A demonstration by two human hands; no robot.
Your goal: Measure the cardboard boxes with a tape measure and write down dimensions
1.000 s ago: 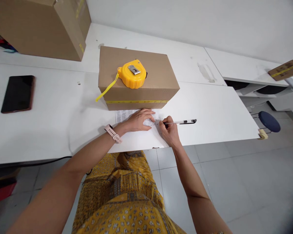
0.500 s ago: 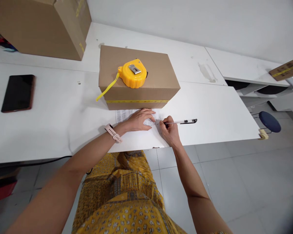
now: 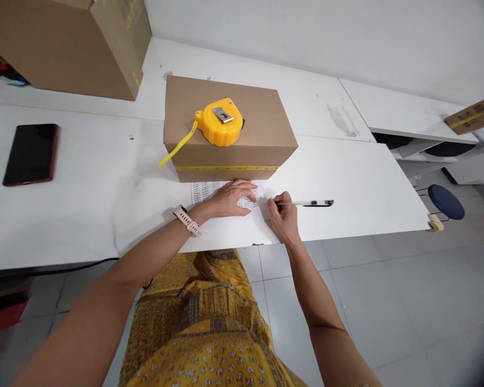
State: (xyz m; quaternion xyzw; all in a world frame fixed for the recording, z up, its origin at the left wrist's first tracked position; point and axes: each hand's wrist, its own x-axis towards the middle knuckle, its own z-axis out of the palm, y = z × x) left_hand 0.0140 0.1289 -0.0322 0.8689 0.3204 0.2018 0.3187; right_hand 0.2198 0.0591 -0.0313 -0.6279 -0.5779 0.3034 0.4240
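Observation:
My left hand (image 3: 232, 199) lies flat with its fingers stretched across a sheet of paper (image 3: 204, 191) that carries rows of small dark writing. A pen (image 3: 306, 203) with a clear barrel and black clip is pinched in my right hand (image 3: 284, 217), its tip towards the sheet's right part. Just beyond the paper stands a closed brown cardboard box (image 3: 229, 158) with yellow tape along its side. On top of it rests a yellow tape measure (image 3: 221, 122) with a metal clip and a yellow strap hanging over the edge.
A phone (image 3: 31, 155) lies on the white table (image 3: 84, 215) at left. Behind it is a large carton (image 3: 72, 48). Far right, a small taped box (image 3: 474, 115) sits on a shelf unit, near a blue stool (image 3: 446, 201). The table's front edge runs close to my body.
My right hand has shifted slightly to the right with the pen, and the pen's back end has swung a little lower. My left hand, the box and the tape measure stay put.

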